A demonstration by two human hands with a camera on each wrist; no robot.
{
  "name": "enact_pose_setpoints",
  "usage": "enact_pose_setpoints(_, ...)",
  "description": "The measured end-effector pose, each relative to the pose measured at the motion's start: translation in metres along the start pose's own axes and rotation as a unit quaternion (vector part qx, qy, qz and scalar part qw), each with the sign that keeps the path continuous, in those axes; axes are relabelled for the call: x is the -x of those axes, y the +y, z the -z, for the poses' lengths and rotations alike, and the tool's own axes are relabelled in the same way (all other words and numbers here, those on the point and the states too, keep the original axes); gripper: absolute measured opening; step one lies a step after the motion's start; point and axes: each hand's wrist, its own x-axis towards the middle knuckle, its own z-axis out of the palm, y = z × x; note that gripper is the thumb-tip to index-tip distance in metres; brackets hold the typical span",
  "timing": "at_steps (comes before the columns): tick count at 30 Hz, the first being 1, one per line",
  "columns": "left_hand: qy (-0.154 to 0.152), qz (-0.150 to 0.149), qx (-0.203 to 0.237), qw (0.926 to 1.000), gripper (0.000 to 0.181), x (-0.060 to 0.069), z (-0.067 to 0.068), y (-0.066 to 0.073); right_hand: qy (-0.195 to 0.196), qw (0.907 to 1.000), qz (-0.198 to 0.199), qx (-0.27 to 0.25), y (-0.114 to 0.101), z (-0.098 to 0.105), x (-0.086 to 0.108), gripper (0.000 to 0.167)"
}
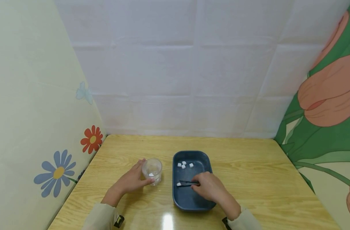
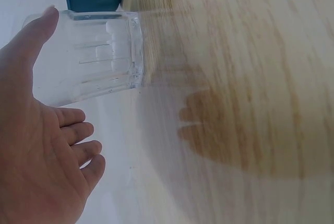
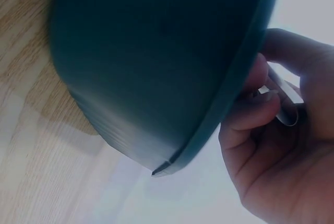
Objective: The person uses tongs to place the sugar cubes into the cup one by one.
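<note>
Wood desk (image 1: 249,166); my right grip (image 1: 209,187) clamps black tweezers (image 1: 191,182), white cube (image 1: 179,184) between tips at the tray's (image 1: 189,199) left side. Squeeze lightly, evenly; left hand (image 1: 132,180) loose around glass (image 1: 152,166).

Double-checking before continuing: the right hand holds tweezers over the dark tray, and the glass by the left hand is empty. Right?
Not quite: the glass by the left hand isn't empty; the left wrist view shows white cubes inside it. The right hand does hold tweezers over the dark tray.
</note>
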Motion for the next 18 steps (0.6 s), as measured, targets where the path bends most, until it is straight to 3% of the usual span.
enact_pose_setpoints(18, 0.006, -0.002, -0.005, 1.0, 0.107, 0.0009, 0.0005, -0.0003, 0.014, 0.9998, 0.005, 0.012, -0.0027, 0.0019, -0.0005, 0.012)
